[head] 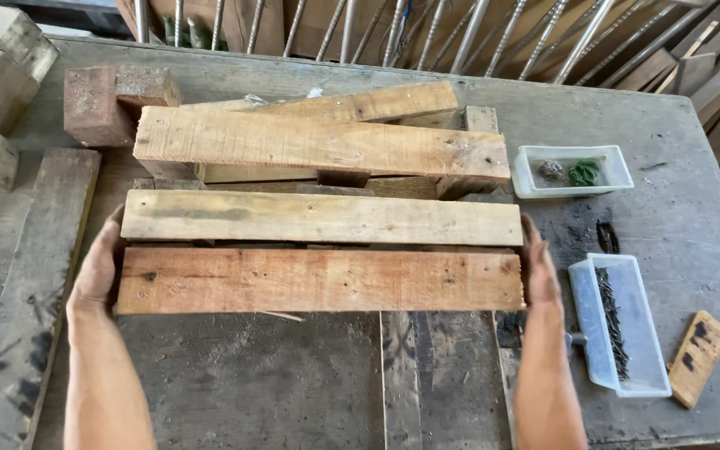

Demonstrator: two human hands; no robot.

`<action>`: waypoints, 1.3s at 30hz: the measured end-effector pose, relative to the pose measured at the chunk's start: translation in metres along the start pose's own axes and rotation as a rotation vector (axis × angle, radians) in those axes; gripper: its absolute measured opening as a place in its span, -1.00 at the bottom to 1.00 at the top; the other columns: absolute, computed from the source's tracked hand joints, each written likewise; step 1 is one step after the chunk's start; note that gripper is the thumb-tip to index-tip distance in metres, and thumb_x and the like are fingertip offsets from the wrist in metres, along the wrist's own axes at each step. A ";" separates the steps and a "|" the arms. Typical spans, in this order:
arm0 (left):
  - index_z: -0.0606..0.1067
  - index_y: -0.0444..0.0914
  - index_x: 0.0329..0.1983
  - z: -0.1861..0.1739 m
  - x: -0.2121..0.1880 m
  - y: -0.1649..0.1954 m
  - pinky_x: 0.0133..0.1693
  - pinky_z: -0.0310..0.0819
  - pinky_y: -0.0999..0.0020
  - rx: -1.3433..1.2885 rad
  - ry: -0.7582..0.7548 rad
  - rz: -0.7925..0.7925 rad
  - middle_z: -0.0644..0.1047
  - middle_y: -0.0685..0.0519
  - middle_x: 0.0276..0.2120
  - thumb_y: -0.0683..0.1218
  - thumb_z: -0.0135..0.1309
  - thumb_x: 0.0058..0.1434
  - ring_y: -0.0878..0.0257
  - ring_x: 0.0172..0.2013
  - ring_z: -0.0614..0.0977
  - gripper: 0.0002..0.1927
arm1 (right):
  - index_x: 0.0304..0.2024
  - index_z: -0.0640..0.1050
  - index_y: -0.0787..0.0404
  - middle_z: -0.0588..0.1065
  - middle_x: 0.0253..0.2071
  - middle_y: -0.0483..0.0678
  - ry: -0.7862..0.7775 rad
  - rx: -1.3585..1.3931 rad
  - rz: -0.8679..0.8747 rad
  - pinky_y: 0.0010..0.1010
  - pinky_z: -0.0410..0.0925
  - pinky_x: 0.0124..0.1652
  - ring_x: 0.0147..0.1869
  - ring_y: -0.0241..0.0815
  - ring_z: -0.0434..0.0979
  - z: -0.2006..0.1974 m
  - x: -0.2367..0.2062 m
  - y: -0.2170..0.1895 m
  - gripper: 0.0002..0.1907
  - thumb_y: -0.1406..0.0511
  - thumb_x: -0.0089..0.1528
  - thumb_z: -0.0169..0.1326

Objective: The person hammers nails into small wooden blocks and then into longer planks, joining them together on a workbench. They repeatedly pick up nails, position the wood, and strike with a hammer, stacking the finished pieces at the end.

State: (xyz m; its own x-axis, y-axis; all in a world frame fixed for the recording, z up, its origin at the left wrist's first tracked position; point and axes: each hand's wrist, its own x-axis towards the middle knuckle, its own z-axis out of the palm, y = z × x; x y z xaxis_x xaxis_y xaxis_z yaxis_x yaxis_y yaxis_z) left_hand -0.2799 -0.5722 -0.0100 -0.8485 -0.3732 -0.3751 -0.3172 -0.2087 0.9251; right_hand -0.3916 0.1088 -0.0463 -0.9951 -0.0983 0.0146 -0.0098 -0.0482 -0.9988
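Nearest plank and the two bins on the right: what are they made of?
Nearest plank, gripped at its ends by the left hand and right hand: raw reddish wood, unfinished, with rough grain, knots and nail holes. Long bin and small bin: likely translucent plastic, since contents show through the walls. The dark nails in the long bin look like metal.

Reddish-brown plank point(318, 281), pale tan plank point(320, 218) w/ dark stains; grey table point(677, 217).
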 end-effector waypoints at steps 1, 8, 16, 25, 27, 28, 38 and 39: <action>0.17 -0.13 0.52 0.000 0.009 0.008 0.30 0.14 0.15 0.000 -0.045 0.062 0.30 0.00 0.42 0.26 -0.21 0.29 0.10 0.36 0.32 -0.23 | 0.57 0.03 0.22 0.06 0.57 0.11 0.072 -0.035 0.062 -0.17 -0.06 0.39 0.61 -0.01 0.01 -0.003 0.011 -0.004 0.12 -0.28 0.19 -0.07; 0.30 -0.24 0.43 0.016 0.097 0.063 0.33 0.11 0.27 0.258 -0.164 0.171 0.38 0.04 0.36 0.31 -0.23 0.38 0.21 0.33 0.34 -0.27 | 0.34 0.39 0.33 0.43 0.30 0.02 0.020 -0.159 0.204 -0.31 0.21 0.30 0.36 -0.15 0.36 -0.011 0.127 -0.018 -0.21 -0.11 0.29 0.07; 0.48 -0.30 0.29 0.037 0.105 0.073 0.23 0.29 0.39 0.227 -0.066 0.466 0.57 0.07 0.13 0.08 0.07 0.42 0.33 0.15 0.49 -0.51 | 0.30 0.50 0.28 0.57 0.09 -0.12 0.069 -0.275 -0.083 -0.34 0.43 0.11 0.12 -0.25 0.54 0.012 0.166 -0.051 -0.47 0.16 0.35 0.21; 0.33 -0.34 0.39 0.041 0.111 0.081 0.28 0.25 0.33 0.282 0.018 0.551 0.48 -0.02 0.24 0.02 0.17 0.35 0.23 0.25 0.44 -0.38 | 0.38 0.48 0.21 0.56 0.14 -0.04 0.123 -0.086 -0.183 -0.29 0.48 0.18 0.15 -0.19 0.57 0.053 0.211 -0.070 -0.49 0.36 0.38 0.23; 0.21 -0.39 0.43 0.045 0.115 0.081 0.29 0.20 0.30 0.318 0.058 0.488 0.38 -0.07 0.31 0.04 0.22 0.36 0.19 0.31 0.38 -0.27 | 0.35 0.48 0.19 0.57 0.14 -0.07 0.151 -0.158 -0.152 -0.30 0.47 0.13 0.15 -0.20 0.58 0.058 0.228 -0.071 -0.49 0.36 0.34 0.20; 0.22 -0.38 0.44 0.047 0.118 0.082 0.30 0.22 0.30 0.269 0.028 0.453 0.40 -0.08 0.31 0.06 0.20 0.33 0.18 0.30 0.40 -0.25 | 0.33 0.48 0.18 0.57 0.15 -0.09 0.180 -0.198 -0.129 -0.31 0.46 0.10 0.14 -0.20 0.58 0.058 0.236 -0.073 -0.49 0.37 0.31 0.19; -0.05 -0.24 0.56 0.081 0.148 0.099 0.34 0.09 0.10 0.662 0.085 0.231 0.26 -0.24 0.39 0.34 0.13 0.22 -0.07 0.37 0.29 0.05 | 0.47 0.16 0.15 0.22 0.40 0.08 0.211 -0.511 -0.019 0.00 0.13 0.26 0.43 0.07 0.19 0.109 0.301 -0.076 -0.27 0.25 0.32 0.18; -0.13 -0.19 0.59 0.085 0.150 0.097 0.34 0.06 0.04 0.827 0.117 0.142 0.21 -0.29 0.39 0.40 0.11 0.21 -0.14 0.36 0.26 0.11 | 0.49 0.07 0.14 0.08 0.45 0.10 0.207 -0.627 0.065 0.10 0.00 0.26 0.48 0.15 0.03 0.110 0.303 -0.072 -0.22 0.22 0.34 0.16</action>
State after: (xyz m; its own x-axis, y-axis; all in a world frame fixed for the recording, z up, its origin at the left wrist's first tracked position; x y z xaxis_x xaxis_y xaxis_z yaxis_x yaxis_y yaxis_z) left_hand -0.4733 -0.5718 0.0282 -0.8688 -0.4465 -0.2139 -0.4574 0.5585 0.6920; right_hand -0.6813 -0.0268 0.0347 -0.9934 0.1149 0.0068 0.0572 0.5447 -0.8367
